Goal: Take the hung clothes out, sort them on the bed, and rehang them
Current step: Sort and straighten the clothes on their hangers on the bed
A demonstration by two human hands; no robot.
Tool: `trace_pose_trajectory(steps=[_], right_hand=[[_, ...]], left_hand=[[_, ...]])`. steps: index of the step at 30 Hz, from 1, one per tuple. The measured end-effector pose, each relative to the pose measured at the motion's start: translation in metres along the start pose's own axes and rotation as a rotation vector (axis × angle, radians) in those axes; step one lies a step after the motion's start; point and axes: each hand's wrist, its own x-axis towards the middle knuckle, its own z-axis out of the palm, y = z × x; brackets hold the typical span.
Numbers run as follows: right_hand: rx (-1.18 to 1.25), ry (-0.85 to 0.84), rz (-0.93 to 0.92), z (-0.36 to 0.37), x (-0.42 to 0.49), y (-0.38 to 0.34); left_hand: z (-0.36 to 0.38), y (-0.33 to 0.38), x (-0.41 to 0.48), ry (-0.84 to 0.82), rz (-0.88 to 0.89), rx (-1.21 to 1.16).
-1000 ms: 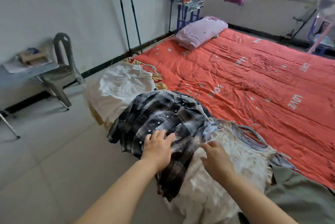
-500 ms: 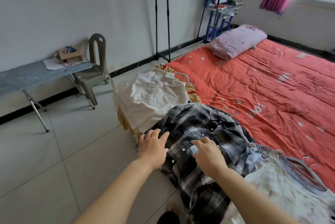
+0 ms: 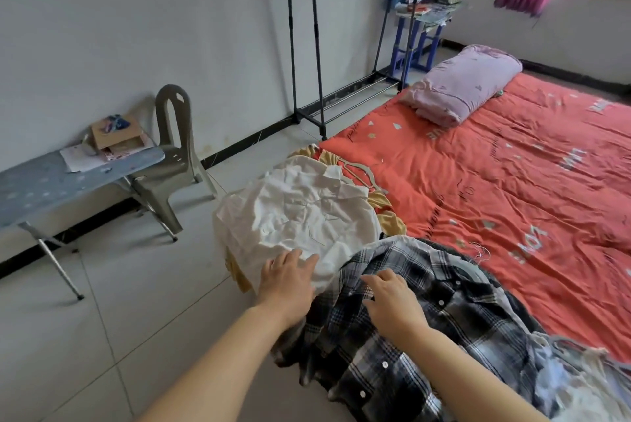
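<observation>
A black-and-white plaid shirt (image 3: 426,326) lies spread over the near corner of the bed with the red cover (image 3: 512,182). To its left a crumpled white shirt (image 3: 293,213) rests on a yellow garment (image 3: 389,220), with a hanger hook (image 3: 362,175) showing above it. My left hand (image 3: 286,280) lies with straight fingers on the white shirt's near edge. My right hand (image 3: 392,302) rests flat on the plaid shirt. A white lace garment (image 3: 594,397) lies at the lower right corner.
A black clothes rack (image 3: 307,46) stands against the wall past the bed's corner. A folded pink quilt (image 3: 464,83) sits at the bed's head. A grey plastic chair (image 3: 170,162) and an ironing board (image 3: 68,179) with a box stand on the left tiled floor.
The view has swung left. Both hands have moved left across the clothes: my left hand from the plaid shirt onto the white shirt, my right hand from the lace garment onto the plaid shirt.
</observation>
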Motion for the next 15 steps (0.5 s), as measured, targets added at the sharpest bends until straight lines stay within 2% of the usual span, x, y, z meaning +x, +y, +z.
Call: trace_pose_trajectory(steps=[15], right_hand=[[0.116,0.107,0.367,0.006,0.155,-0.067]], left_hand=[[-0.045,-0.111,0.201,-0.087,0.361,0.088]])
